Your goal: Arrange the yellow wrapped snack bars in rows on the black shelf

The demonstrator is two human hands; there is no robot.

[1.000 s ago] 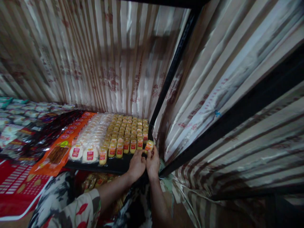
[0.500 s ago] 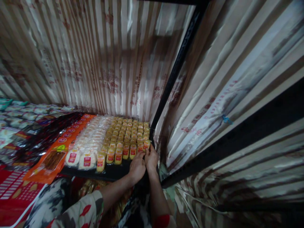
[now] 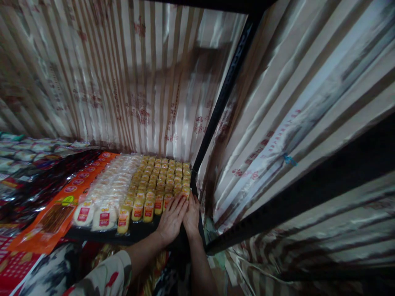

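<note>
Small yellow snack packets with red labels (image 3: 160, 181) stand in several rows on a black shelf (image 3: 135, 234). My left hand (image 3: 171, 220) lies flat with fingers stretched over the front packets at the right end of those rows. My right hand (image 3: 191, 216) rests beside it, fingers extended against the rightmost front packet, close to the black upright post (image 3: 222, 98). Neither hand grips anything that I can see.
White round packets with red labels (image 3: 105, 201) lie left of the yellow ones, then long orange packets (image 3: 61, 201) and dark packets (image 3: 33, 185). Striped foil sheeting (image 3: 123, 82) lines the back and right side. A black crossbar (image 3: 296, 185) runs at the right.
The yellow packet my hands held at the shelf's right front has been set into the row. Both hands have flattened over the front packets.
</note>
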